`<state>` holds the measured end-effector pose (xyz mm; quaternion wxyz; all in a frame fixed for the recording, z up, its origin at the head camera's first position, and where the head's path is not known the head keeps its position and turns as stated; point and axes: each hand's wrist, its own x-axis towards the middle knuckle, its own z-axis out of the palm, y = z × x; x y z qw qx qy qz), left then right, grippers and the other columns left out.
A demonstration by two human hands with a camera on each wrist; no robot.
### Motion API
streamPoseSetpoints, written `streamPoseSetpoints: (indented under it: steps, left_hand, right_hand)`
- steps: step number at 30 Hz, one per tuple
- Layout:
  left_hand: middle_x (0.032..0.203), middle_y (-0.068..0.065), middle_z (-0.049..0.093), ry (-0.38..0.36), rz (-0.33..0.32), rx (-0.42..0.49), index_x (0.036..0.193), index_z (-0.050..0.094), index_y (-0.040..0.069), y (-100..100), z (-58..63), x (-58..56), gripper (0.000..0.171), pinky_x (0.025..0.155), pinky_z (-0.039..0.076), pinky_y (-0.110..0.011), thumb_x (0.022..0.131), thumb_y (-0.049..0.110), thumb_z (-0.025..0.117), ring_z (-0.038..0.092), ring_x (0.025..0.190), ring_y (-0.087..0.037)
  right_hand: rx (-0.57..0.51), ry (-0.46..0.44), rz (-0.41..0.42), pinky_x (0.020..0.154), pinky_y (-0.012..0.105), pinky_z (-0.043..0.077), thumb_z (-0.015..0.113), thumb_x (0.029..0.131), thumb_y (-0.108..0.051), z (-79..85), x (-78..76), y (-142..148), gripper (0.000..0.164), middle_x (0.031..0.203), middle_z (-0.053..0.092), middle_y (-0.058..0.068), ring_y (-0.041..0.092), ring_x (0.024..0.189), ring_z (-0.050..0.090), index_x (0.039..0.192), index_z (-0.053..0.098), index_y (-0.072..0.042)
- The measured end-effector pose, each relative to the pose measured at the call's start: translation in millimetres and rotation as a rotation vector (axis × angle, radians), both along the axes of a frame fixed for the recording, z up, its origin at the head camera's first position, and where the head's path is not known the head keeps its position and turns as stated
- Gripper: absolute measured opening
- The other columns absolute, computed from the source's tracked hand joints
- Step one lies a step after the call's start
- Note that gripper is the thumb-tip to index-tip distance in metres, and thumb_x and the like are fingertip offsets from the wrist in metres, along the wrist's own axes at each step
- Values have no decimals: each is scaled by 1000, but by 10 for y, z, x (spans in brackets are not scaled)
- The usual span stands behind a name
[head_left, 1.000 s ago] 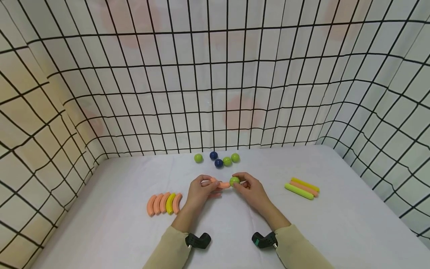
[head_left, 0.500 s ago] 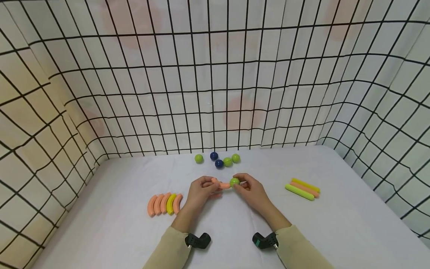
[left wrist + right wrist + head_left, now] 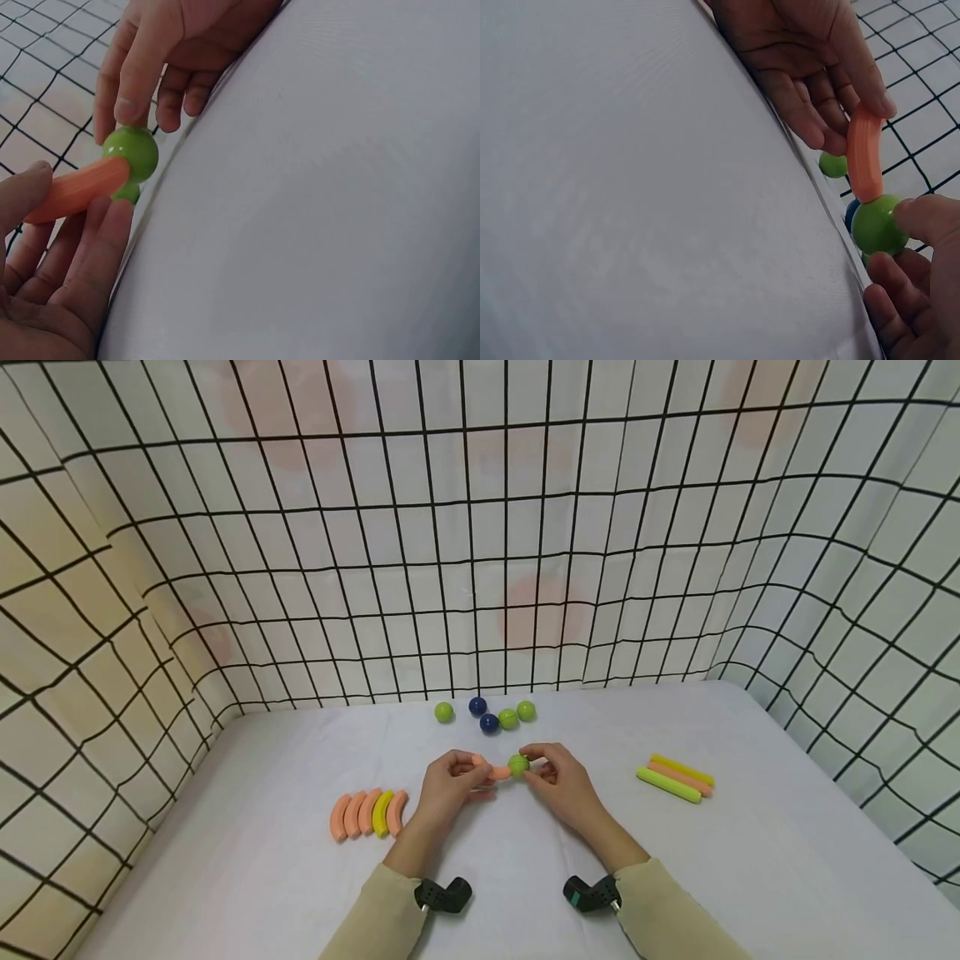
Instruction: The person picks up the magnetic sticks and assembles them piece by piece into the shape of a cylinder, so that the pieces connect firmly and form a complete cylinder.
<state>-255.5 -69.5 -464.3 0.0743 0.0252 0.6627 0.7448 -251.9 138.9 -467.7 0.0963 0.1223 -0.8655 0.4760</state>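
Note:
My left hand (image 3: 447, 782) pinches a curved orange piece (image 3: 865, 154) between thumb and fingers. The far end of that piece meets a green ball (image 3: 518, 766), which my right hand (image 3: 558, 781) holds at its right side with thumb and fingertips. In the right wrist view, the thumb lies on the green ball (image 3: 880, 225) while the other fingers curl beneath it. The left wrist view has the ball (image 3: 132, 153) right against the end of the orange piece (image 3: 79, 189). Both hands are over the middle of the white table (image 3: 510, 877).
At the back lie several loose balls, among them a green ball (image 3: 444, 712) and a dark blue ball (image 3: 489, 723). Left is a row of curved orange pieces (image 3: 352, 815) with a yellow one (image 3: 381, 814). Straight sticks (image 3: 669, 785) lie right. Black netting (image 3: 465, 560) encloses the table.
The green ball has shifted slightly left and turned, showing a more grooved side. My right fingertips now sit nearer its right edge. The left hand has stayed nearly still.

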Motion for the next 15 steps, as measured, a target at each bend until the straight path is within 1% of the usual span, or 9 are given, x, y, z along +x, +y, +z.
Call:
streamPoseSetpoints:
  steps: [4, 10, 15]
  left_hand:
    - [102, -11, 67, -6, -2, -2, 113, 57, -4, 8, 8, 1, 29, 81, 61, -38, 92, 11, 71, 72, 89, -18]
    - [104, -12, 65, 19, -26, 17, 113, 56, -5, 38, 29, 24, 30, 82, 61, -40, 92, 12, 71, 73, 92, -21]
    - [108, -13, 64, 53, -42, -32, 113, 58, -3, 64, 56, 35, 31, 82, 61, -39, 92, 15, 72, 73, 91, -19]
  right_hand:
    - [26, 39, 11, 72, 19, 52, 75, 88, -9, -18, -9, -23, 34, 115, 61, 8, 9, 82, 60, 119, 68, -17]
    - [56, 41, 14, 71, 19, 51, 78, 85, -10, -51, -9, -72, 33, 114, 54, 5, 10, 79, 58, 116, 69, -21]
    - [70, 58, 9, 71, 20, 50, 79, 85, -12, -46, 6, -104, 29, 116, 53, 5, 10, 79, 57, 111, 71, -22]
